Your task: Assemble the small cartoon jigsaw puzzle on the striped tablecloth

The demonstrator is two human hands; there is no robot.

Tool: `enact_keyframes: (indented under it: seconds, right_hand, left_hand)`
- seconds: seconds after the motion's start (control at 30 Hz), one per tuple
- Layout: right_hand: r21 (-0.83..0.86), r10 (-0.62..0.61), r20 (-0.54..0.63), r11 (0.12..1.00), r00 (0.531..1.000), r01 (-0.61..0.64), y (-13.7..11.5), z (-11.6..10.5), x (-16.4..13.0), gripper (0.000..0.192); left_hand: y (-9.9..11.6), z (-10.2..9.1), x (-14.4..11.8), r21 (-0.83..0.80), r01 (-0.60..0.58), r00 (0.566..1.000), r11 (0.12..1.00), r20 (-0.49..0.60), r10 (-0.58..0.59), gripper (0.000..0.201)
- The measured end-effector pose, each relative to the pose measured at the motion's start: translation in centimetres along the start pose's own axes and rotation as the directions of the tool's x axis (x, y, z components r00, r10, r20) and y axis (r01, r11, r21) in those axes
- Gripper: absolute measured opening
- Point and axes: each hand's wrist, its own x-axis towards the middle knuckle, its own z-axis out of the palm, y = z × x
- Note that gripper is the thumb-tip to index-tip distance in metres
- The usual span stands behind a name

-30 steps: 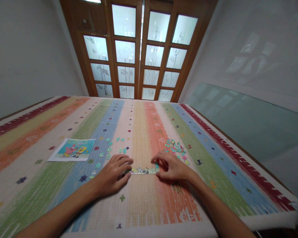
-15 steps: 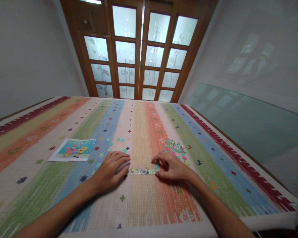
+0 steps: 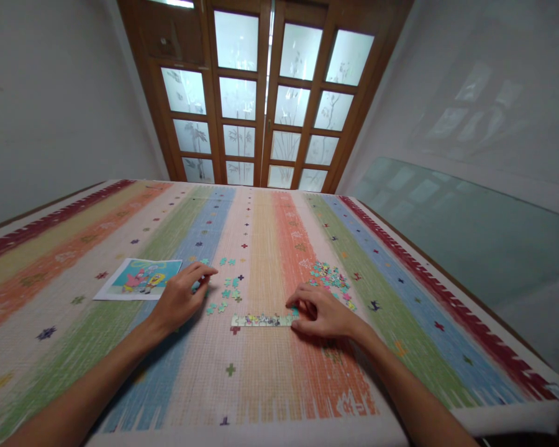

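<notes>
A joined strip of jigsaw puzzle pieces (image 3: 261, 320) lies across the cloth in front of me. At its right end my right hand (image 3: 323, 313) is closed, with thumb and fingertips around a teal puzzle piece (image 3: 295, 312). My left hand (image 3: 184, 297) hovers over loose pieces to the left, fingers stretched and thumb apart. A teal bit shows below its fingers, and I see no piece held. Loose teal pieces (image 3: 227, 293) lie between that hand and the strip. Other pieces are hidden under the left hand.
A printed cartoon picture (image 3: 142, 279) lies flat at the left, partly behind my left hand. A heap of mixed puzzle pieces (image 3: 328, 276) sits beyond my right hand. The striped tablecloth (image 3: 265, 248) covers the table. A glass panel (image 3: 447, 211) leans along the right wall.
My left hand has moved left, away from the strip's left end to the loose pieces, uncovering that end and several pieces. The right hand stays in place.
</notes>
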Motion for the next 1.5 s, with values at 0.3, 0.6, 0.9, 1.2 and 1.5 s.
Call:
enact_keyframes:
  seconds: [0.3, 0.6, 0.9, 1.2, 1.5]
  right_hand:
    - [-0.004, 0.005, 0.01, 1.0, 1.0, -0.005, -0.2, -0.1, 0.0, 0.025]
    - [-0.012, -0.01, 0.017, 1.0, 1.0, 0.01, 0.0, -0.2, 0.0, 0.024]
    - [-0.005, 0.001, 0.029, 1.0, 1.0, 0.0, -0.1, -0.2, 0.0, 0.024]
    - [0.009, 0.012, 0.017, 1.0, 1.0, -0.012, -0.4, -0.2, 0.0, 0.023]
    - [-0.012, -0.007, 0.025, 1.0, 1.0, 0.007, -0.1, -0.1, 0.0, 0.024]
  left_hand:
    - [-0.8, -1.3, 0.7, 0.077, 0.032, 0.997, 0.997, -0.069, -0.027, 0.021]
    - [-1.8, -1.9, 0.8, 0.034, 0.042, 0.998, 0.999, -0.045, -0.04, 0.019]
    - [-0.8, 0.6, 0.3, -0.053, -0.04, 0.995, 0.998, 0.089, 0.045, 0.018]
    - [-1.7, 0.7, 0.5, -0.014, -0.063, 0.981, 0.998, 0.185, 0.065, 0.023]
    - [-2.9, -2.7, 1.4, -0.013, 0.025, 0.992, 1.0, 0.124, -0.023, 0.027]
